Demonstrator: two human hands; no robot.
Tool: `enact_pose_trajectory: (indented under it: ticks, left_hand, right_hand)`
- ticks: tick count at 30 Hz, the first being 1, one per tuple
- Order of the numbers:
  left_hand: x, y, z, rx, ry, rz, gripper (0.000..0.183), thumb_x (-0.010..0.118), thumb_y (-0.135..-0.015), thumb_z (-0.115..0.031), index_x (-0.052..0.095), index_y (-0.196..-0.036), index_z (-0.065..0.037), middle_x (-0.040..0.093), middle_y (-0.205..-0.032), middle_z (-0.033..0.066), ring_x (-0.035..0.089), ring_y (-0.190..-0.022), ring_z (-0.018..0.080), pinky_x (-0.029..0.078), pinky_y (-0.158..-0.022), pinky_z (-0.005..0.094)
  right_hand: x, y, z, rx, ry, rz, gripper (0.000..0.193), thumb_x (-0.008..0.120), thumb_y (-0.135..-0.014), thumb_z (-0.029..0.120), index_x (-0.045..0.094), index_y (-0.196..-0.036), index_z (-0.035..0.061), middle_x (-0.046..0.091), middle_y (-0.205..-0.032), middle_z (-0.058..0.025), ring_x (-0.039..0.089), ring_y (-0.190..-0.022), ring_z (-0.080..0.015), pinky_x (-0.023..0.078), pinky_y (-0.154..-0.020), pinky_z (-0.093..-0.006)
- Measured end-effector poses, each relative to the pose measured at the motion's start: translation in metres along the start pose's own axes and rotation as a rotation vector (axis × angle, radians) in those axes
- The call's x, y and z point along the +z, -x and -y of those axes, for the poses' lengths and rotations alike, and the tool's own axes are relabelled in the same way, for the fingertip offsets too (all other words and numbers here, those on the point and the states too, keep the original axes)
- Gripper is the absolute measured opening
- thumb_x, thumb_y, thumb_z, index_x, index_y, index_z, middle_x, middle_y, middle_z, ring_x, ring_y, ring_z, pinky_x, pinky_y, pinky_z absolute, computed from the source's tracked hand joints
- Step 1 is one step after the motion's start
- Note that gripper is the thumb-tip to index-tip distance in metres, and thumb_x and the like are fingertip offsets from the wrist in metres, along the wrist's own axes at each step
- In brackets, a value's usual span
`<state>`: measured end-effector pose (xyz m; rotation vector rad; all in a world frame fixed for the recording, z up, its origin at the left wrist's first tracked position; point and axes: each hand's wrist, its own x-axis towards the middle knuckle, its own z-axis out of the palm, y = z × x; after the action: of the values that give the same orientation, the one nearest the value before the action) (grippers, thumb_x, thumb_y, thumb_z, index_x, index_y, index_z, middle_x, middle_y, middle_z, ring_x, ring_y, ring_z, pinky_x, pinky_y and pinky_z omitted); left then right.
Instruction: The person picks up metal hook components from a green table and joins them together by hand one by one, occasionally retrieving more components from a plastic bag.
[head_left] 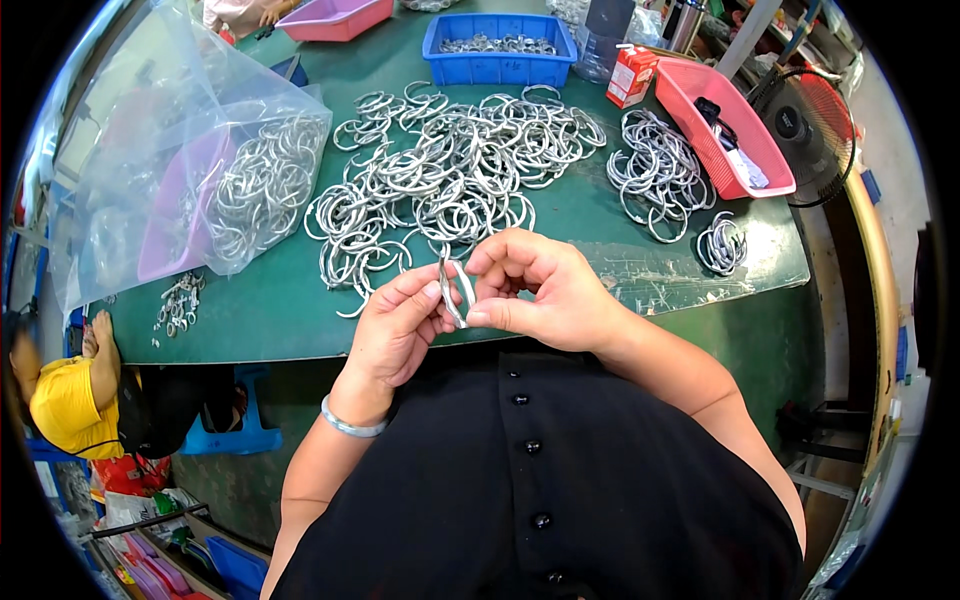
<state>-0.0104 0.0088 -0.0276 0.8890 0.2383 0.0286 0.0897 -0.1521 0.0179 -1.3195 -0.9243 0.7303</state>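
A silver metal bangle [447,290], seen nearly edge-on, is held between my two hands just over the table's near edge. My left hand [392,325] pinches its left side between thumb and fingers. With thumb and curled fingers, my right hand [545,290] grips the right side. Beyond my hands spreads a large loose heap of open silver bangles [450,165]. To the right lie a smaller pile of bangles [655,170] and a little bunch of bangles [721,245].
A clear plastic bag [265,185] of bangles stands at left, beside small metal rings [180,305]. Behind the heap sits a blue bin [500,72] of metal parts. A pink tray [730,130], red box [632,76] and fan [800,130] are at right. A person in yellow [75,405] sits at left.
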Motion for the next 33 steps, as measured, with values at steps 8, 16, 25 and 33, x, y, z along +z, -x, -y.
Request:
enact_pose_trajectory:
  ticks: [8, 16, 25, 33]
  left_hand:
    - [0.0, 0.003, -0.004, 0.187, -0.1, -0.013, 0.023, 0.047, -0.086, -0.006, 0.054, -0.107, 0.0, 0.058, -0.085, 0.0064, 0.054, -0.071, 0.0118, 0.045, -0.064, 0.0232]
    - [0.008, 0.009, -0.015, 0.687, -0.597, 0.047, 0.02, 0.051, -0.083, 0.0, 0.058, -0.102, 0.001, 0.055, -0.087, 0.0082, 0.053, -0.072, 0.0128, 0.044, -0.064, 0.0225]
    - [0.027, 0.018, -0.028, 0.886, -0.991, 0.095, 0.023, 0.061, -0.071, 0.006, 0.062, -0.094, 0.0, 0.057, -0.079, 0.0083, 0.051, -0.063, 0.0121, 0.04, -0.054, 0.0207]
    - [0.038, 0.016, -0.034, 0.909, -1.081, 0.156, 0.023, 0.063, -0.07, 0.003, 0.061, -0.093, 0.001, 0.057, -0.078, 0.0089, 0.052, -0.06, 0.0129, 0.04, -0.05, 0.0204]
  right_hand:
    - [-0.009, 0.007, -0.001, -0.085, 0.137, -0.031, 0.019, 0.067, -0.07, 0.002, 0.056, -0.085, 0.0023, 0.058, -0.073, -0.0017, 0.053, -0.067, -0.0075, 0.04, -0.061, -0.0213]
    - [-0.02, 0.01, -0.009, -0.132, 0.248, -0.138, 0.008, 0.065, -0.071, 0.0, 0.061, -0.077, 0.0015, 0.056, -0.071, -0.0023, 0.051, -0.064, -0.0084, 0.04, -0.058, -0.0213]
    - [-0.021, 0.009, -0.018, -0.109, 0.208, -0.2, 0.01, 0.064, -0.072, -0.001, 0.062, -0.081, 0.0011, 0.056, -0.073, -0.0019, 0.05, -0.064, -0.0069, 0.039, -0.057, -0.0204]
    - [-0.022, 0.007, -0.026, -0.031, 0.137, -0.177, 0.009, 0.062, -0.074, 0.001, 0.062, -0.083, 0.001, 0.055, -0.076, -0.0018, 0.049, -0.067, -0.0062, 0.039, -0.058, -0.0203]
